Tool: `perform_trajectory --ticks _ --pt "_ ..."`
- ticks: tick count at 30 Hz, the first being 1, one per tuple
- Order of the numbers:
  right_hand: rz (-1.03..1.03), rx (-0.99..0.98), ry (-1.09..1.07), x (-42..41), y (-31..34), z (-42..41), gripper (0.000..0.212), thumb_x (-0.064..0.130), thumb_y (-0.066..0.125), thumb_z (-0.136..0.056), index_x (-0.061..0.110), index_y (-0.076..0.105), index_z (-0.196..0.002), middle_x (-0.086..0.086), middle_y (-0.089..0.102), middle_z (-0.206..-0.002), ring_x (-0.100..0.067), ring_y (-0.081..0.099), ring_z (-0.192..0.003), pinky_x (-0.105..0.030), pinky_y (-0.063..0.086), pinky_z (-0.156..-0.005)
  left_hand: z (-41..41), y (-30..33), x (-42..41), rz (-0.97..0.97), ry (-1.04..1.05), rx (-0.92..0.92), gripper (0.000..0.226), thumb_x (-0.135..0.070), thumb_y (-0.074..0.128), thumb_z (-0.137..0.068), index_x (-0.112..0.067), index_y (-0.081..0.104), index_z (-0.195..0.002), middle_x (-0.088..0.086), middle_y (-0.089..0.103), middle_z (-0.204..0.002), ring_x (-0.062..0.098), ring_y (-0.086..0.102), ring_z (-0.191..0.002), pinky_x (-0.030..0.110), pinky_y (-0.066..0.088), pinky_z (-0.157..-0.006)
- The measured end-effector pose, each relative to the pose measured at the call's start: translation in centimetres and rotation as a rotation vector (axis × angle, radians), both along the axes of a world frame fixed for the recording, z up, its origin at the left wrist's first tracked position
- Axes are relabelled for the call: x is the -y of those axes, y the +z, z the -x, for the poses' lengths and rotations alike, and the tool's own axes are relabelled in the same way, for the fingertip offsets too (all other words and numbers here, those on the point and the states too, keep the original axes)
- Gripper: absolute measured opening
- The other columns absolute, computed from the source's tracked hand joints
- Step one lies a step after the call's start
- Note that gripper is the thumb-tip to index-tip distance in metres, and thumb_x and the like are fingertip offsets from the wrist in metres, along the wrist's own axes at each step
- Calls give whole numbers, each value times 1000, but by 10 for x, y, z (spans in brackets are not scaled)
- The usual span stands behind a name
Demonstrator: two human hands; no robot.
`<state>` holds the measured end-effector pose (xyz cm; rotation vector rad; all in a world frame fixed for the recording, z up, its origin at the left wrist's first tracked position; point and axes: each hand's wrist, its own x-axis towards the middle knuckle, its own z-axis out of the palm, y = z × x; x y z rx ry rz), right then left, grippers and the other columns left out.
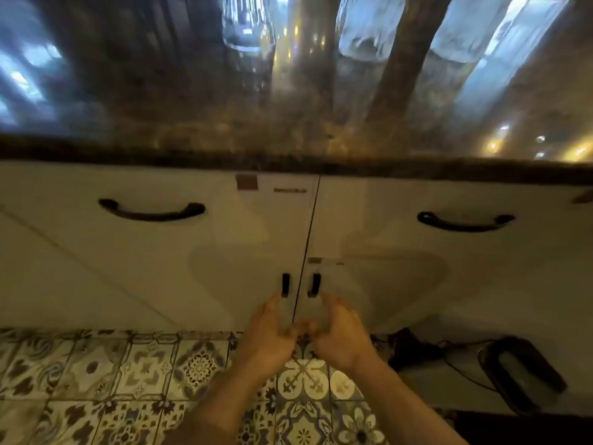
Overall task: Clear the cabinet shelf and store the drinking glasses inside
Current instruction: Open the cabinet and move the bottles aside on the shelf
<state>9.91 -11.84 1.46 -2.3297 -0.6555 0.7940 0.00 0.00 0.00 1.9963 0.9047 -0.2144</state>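
Note:
Two white lower cabinet doors meet at a centre seam, both closed, each with a small dark handle: the left door handle (285, 284) and the right door handle (314, 284). My left hand (268, 337) and my right hand (341, 338) reach side by side just below those handles, fingers curled and blurred, holding nothing I can make out. On the dark stone countertop (192, 123) above stand clear drinking glasses (248, 27), blurred, with more glassware at the right (365, 33). The cabinet's inside is hidden.
Two drawer fronts carry curved dark handles, left (150, 211) and right (465, 221). Patterned floor tiles (128, 380) lie below. A dark object with cables (519, 374) sits on the floor at the right.

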Motion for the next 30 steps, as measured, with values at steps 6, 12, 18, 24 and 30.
perform_trajectory --ticks 6,12,18,24,30 --pt "-324 -214 -303 -28 -46 -9 43 14 59 -94 28 44 -131 22 53 -117 0 51 -112 -11 40 -87 -31 -44 -3 221 278 241 78 -16 62 -89 -35 23 -154 -9 34 -155 6 36 -132 24 31 -101" --pt "-379 -225 -329 -25 -61 -5 56 1 53 -92 29 38 -139 18 51 -125 17 49 -104 -4 36 -86 -24 -59 0 216 232 282 86 0 63 -78 -40 29 -146 -23 45 -130 -19 46 -108 0 33 -74" --pt "-370 -230 -318 -9 -66 1 53 -1 54 -92 35 40 -129 29 48 -113 36 42 -92 5 38 -69 0 -50 0 248 157 238 91 2 63 -81 -34 21 -153 -18 37 -146 -11 39 -115 7 35 -85" --pt "-331 -241 -352 24 -65 39 55 7 58 -91 34 40 -135 22 51 -125 0 48 -121 -28 46 -101 48 -37 13 220 90 305 72 -14 70 -81 -48 35 -133 -38 43 -117 -18 45 -110 28 51 -93" --pt "-290 -256 -398 63 -57 77 57 6 56 -94 44 38 -133 10 49 -140 7 53 -110 -16 49 -77 113 -43 30 233 99 245 77 -8 74 -84 -45 33 -138 -26 44 -128 4 39 -132 32 33 -113"
